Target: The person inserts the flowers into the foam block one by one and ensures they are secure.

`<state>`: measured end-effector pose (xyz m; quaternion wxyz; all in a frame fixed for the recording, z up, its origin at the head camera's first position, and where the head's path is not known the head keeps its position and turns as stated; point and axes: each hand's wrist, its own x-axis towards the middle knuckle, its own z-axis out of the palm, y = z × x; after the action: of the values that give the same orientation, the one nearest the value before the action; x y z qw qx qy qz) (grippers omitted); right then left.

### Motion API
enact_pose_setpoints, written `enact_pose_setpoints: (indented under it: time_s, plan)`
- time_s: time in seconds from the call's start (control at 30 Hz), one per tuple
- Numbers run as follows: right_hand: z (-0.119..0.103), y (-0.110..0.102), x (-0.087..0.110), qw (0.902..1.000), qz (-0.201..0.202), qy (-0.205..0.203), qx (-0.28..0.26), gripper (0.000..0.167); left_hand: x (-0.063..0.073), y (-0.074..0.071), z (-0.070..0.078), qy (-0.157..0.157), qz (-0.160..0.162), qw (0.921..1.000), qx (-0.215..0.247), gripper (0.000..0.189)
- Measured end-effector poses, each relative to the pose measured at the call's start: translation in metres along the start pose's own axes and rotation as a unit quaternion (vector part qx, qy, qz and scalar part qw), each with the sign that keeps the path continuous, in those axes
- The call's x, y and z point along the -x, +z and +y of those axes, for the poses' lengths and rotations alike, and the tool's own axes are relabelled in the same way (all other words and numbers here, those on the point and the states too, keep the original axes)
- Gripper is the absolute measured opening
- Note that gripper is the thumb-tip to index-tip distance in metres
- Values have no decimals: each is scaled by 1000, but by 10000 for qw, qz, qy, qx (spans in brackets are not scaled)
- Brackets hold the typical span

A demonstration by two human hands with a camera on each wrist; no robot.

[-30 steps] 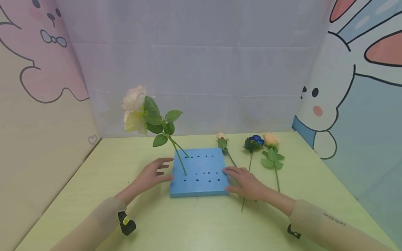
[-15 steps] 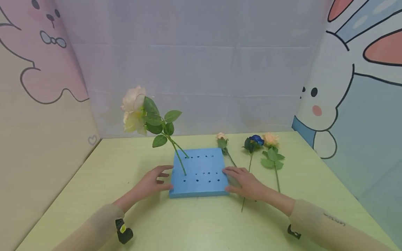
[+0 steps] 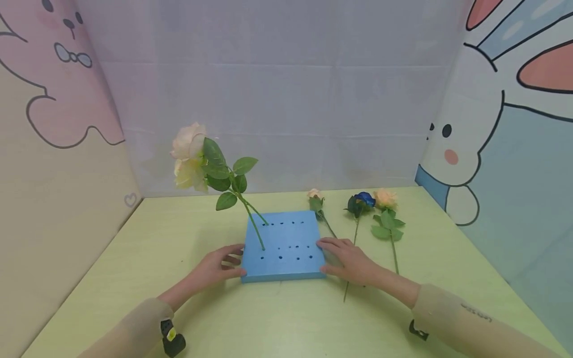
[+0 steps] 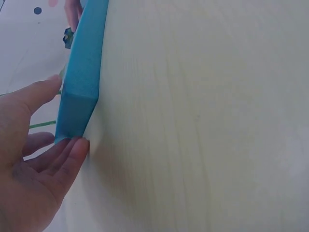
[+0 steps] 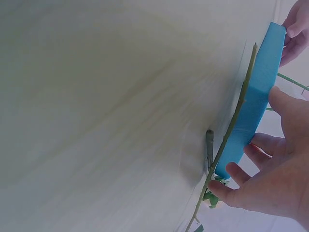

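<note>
Well, creased cloth [image 3: 286, 94] backs the table [image 3: 134, 248] and blue board [image 3: 283, 238].

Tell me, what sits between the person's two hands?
Between the left hand and the right hand lies a blue board with holes, two green stems standing in it; the head view shows this.

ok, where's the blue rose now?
Head view: the blue rose lies right of the blue board, between the small peach rose and the larger peach rose.
</note>
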<state>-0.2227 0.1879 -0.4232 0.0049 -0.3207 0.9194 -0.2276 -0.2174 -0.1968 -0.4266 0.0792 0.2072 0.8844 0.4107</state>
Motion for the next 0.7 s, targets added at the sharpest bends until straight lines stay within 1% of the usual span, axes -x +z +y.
enact_pose_setpoints:
  time_s: [0.1,0.17,0.47,0.7]
  plan:
    - [0,0,0,10000,17,-24,-11,63,0,2,1,8,-30,10000,13,74]
    - [-1,1,1,10000,27,-38,-32,63,0,3,1,-47,-28,10000,0,75]
    - [-3,-1,1,9999,38,-85,-47,63,-3,4,-6,-17,-182,9996,234,77]
    - [-4,-3,2,9999,30,-99,38,63,-5,5,-12,-150,-296,9993,181,80]
